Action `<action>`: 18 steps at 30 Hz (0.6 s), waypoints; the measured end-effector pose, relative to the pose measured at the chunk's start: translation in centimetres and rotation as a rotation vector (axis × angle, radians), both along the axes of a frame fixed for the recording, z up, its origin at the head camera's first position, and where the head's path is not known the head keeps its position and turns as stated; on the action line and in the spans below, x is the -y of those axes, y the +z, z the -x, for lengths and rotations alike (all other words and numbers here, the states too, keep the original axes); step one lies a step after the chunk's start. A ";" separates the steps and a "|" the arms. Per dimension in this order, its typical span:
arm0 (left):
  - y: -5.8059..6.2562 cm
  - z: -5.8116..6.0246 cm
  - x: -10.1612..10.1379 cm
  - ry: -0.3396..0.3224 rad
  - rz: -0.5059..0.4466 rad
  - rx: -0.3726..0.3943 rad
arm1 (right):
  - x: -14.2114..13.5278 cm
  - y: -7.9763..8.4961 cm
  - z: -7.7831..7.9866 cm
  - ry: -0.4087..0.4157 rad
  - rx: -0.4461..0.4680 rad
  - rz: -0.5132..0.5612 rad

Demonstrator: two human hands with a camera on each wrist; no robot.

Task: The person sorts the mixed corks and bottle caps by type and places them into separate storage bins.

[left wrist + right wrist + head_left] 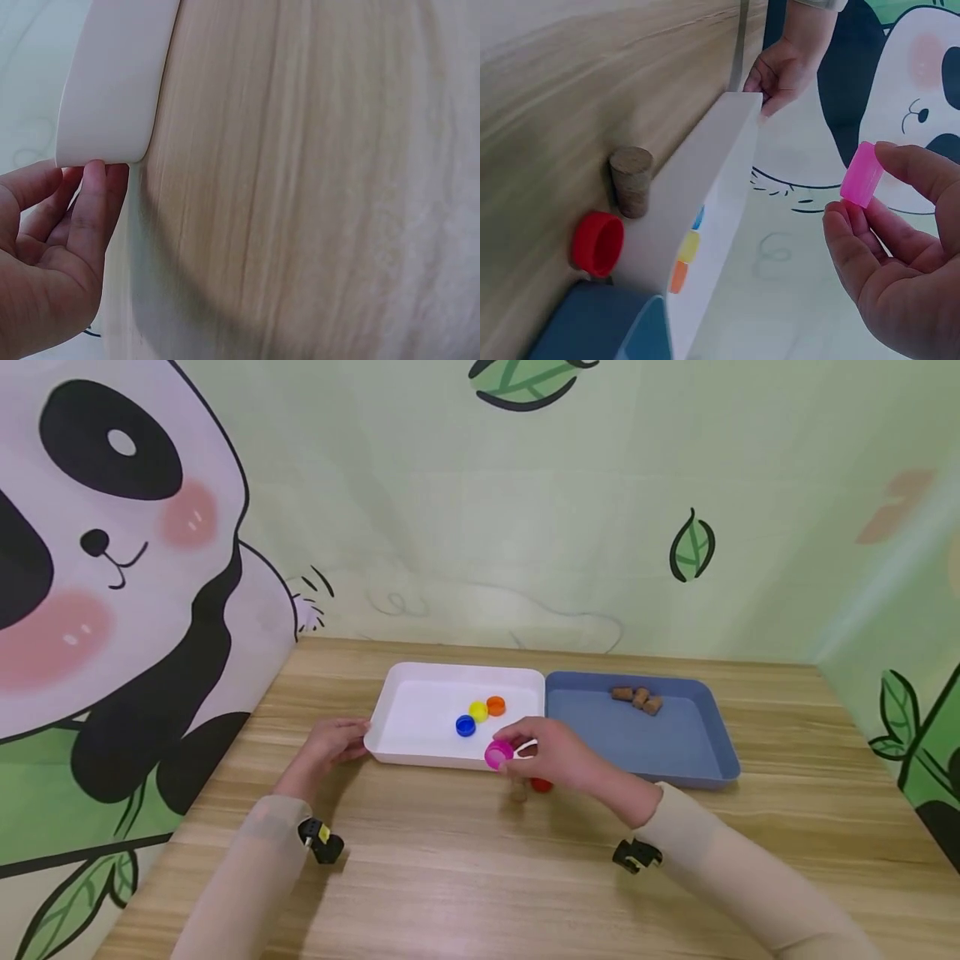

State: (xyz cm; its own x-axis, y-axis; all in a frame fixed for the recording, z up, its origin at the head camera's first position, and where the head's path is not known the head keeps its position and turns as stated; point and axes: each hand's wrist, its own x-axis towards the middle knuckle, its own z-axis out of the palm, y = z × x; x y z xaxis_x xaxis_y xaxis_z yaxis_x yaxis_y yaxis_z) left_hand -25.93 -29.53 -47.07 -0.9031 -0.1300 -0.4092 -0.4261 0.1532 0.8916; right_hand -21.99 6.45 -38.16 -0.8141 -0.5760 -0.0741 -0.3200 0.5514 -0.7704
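In the head view, my right hand (553, 750) pinches a pink plastic bottle cap (498, 754) between thumb and fingers, above the front edge of the white tray (420, 758). My left hand (335, 742) grips that tray's left end by the rim, with fingertips against its outer wall (112, 97) in the left wrist view. Inside the tray lie a blue cap (466, 725), a yellow cap (477, 711) and an orange cap (496, 705). Below my right hand, a cork (632, 184) stands upright on the table beside a red cap (598, 243).
A blue-grey tray (607, 739) adjoins the white one on the right, with several brown corks (641, 697) near its back edge. The wooden table (450, 877) backs onto a wall covering (450, 527) printed with a panda and leaves.
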 end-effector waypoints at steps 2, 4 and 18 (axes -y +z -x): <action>-0.1 -0.1 0.1 -0.006 0.002 0.000 | 0.0 0.3 0.1 0.003 -0.002 -0.009; -0.2 -0.2 0.1 -0.015 0.011 0.007 | 0.0 0.6 0.2 0.011 -0.012 -0.016; 0.1 0.1 0.2 -0.008 0.015 0.005 | 0.3 4.8 2.3 0.044 -0.036 -0.032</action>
